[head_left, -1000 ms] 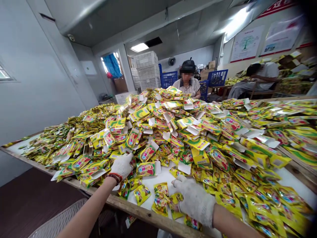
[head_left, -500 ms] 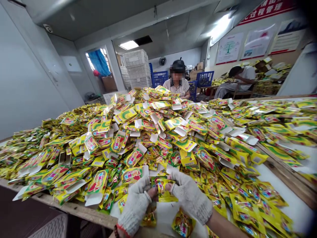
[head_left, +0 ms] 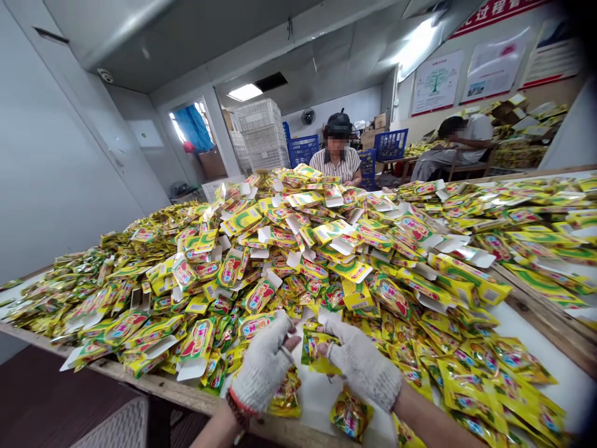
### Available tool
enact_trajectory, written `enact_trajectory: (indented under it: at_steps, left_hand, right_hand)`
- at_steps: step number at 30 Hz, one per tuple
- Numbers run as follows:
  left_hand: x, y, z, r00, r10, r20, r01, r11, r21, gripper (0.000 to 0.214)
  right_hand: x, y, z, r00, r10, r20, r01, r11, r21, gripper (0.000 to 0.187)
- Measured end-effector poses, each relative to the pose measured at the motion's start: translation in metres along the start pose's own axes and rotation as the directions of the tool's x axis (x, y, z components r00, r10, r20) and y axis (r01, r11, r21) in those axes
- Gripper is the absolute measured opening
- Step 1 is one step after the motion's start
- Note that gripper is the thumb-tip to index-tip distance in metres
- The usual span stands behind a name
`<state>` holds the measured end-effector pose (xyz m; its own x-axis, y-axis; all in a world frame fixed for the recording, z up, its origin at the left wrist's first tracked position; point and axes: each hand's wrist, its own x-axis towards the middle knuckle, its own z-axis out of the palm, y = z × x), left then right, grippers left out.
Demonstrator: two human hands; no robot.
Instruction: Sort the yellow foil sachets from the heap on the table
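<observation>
Yellow packet (head_left: pixel 317 353), gloved pinch
Right hand (head_left: pixel 362 366) has it between the fingers (head_left: pixel 339 330); left hand (head_left: pixel 263 366) looks let-go, just beside.

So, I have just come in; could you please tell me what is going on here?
A gloved right hand holds a small yellow packet above a table. The gloved left hand is close beside it; I cannot tell whether it holds anything. In front lies a big pile of boxes, many of them open, with loose packets to the right. Another person is behind the pile.
</observation>
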<state>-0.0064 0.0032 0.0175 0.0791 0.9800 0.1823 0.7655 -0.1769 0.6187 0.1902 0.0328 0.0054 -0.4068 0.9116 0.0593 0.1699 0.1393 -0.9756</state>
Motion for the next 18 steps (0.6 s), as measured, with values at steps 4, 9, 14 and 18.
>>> enact_trajectory:
  at_steps: [4,9,14,18]
  left_hand:
    - [0.019,-0.033,-0.029,1.000,-0.003,0.004,-0.001,0.741,0.672,0.053]
    - [0.018,-0.039,-0.034,0.999,0.049,-0.006,-0.032,0.732,0.680,0.051]
    - [-0.003,-0.009,-0.011,0.974,0.214,0.080,-0.222,0.807,0.547,0.070]
    - [-0.001,0.005,0.003,0.979,0.155,0.134,-0.203,0.823,0.530,0.074]
  right_hand:
    - [0.005,-0.003,-0.005,0.979,0.193,-0.057,-0.191,0.981,0.039,0.045]
    - [0.010,-0.001,-0.008,0.976,-0.012,-0.218,0.001,0.999,-0.049,0.036]
    - [0.011,0.002,-0.003,0.965,-0.101,-0.243,0.079,0.992,-0.100,0.034]
    - [0.010,0.006,-0.004,0.979,-0.098,-0.178,0.076,0.989,-0.128,0.033]
